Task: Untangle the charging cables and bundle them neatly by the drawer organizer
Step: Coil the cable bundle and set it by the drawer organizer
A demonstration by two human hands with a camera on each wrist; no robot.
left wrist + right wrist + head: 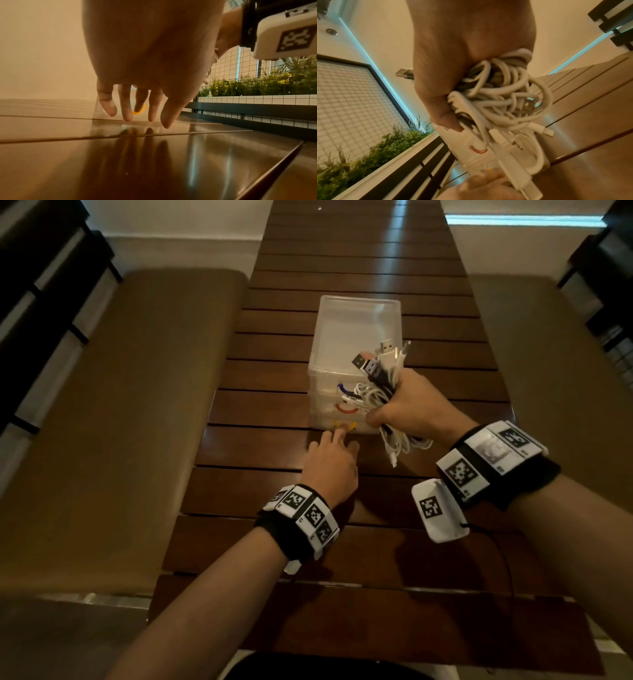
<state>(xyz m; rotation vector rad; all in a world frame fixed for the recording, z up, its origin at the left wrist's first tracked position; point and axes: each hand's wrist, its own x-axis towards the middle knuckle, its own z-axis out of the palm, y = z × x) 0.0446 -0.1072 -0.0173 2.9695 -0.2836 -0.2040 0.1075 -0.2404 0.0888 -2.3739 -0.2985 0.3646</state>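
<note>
A clear plastic drawer organizer point(342, 337) point(102, 108) point(467, 155) with three drawers stands mid-table. My right hand point(407, 402) point(453, 67) grips a tangled bunch of white and black charging cables point(371, 395) point(505, 97) just in front of the organizer's right side; USB plugs stick up out of the fist and white loops hang below it. My left hand point(330, 457) point(137, 105) lies low over the table with fairly straight fingers. One finger touches the yellow handle point(344, 426) point(139, 110) of the bottom drawer. All drawers look closed.
The slatted dark wooden table point(376, 268) runs away from me, with padded brown benches on the left point(120, 405) and right point(548, 371). A planter with green plants point(257, 86) and a wire grid stand beyond the table's right side.
</note>
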